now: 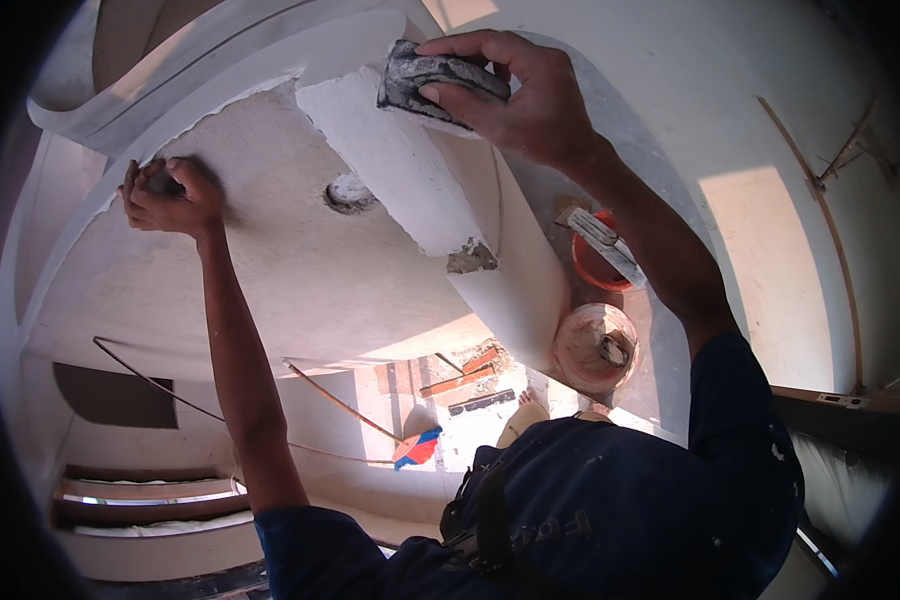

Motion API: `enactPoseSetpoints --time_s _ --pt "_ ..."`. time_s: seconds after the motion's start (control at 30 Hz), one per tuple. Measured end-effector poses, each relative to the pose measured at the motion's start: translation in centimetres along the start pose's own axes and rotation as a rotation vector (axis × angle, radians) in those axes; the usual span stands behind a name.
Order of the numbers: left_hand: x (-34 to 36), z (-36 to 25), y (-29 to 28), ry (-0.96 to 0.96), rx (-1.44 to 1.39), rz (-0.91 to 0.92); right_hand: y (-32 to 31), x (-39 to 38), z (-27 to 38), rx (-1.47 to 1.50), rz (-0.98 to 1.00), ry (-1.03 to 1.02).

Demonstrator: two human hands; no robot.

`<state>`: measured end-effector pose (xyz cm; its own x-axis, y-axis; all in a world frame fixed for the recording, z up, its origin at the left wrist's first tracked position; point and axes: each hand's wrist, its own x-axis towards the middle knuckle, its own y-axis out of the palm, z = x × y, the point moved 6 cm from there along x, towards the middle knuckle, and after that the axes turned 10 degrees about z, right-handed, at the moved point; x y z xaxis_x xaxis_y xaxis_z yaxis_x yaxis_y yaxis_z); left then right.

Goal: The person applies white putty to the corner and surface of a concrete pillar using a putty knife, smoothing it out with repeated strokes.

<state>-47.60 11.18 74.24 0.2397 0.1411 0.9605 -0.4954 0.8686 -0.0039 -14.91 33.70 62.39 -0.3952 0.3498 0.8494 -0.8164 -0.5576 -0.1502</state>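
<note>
My right hand (520, 95) grips a dark, plaster-caked block (420, 82), perhaps a float or sanding block. The block rests against the edge of a beam, at the upper end of a bright white plaster strip (385, 165). Further left, my left hand (175, 197) is raised against the rough grey plastered surface (270, 240), near its ragged far border. Its fingers are curled in, and a dark patch shows between them; what they hold, if anything, I cannot make out. A round recess (350, 194) lies in the surface between my hands.
Below my right arm stand a red-orange bucket (587, 270) with a plaster-smeared flat tool (608, 248) across it and a whitish bucket (597, 345). A broom with a red and blue head (417, 447), a black bar (482, 403) and orange pieces (460, 380) lie lower down.
</note>
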Motion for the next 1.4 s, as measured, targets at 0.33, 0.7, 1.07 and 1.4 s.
enactPoseSetpoints --time_s 0.33,0.7,1.07,1.4 --pt "-0.1 0.2 -0.1 0.044 -0.030 -0.011 -0.7 -3.5 -0.4 0.197 -0.089 0.146" --pt "0.2 0.8 -0.2 0.071 0.004 0.000 0.8 -8.5 -2.3 0.193 0.024 0.402" --pt "0.5 -0.2 -0.1 0.055 -0.007 0.032 1.9 -9.0 -4.7 0.249 -0.003 0.392" --pt "0.5 -0.7 -0.2 0.034 0.017 0.038 0.2 -1.4 0.7 0.187 -0.184 0.173"
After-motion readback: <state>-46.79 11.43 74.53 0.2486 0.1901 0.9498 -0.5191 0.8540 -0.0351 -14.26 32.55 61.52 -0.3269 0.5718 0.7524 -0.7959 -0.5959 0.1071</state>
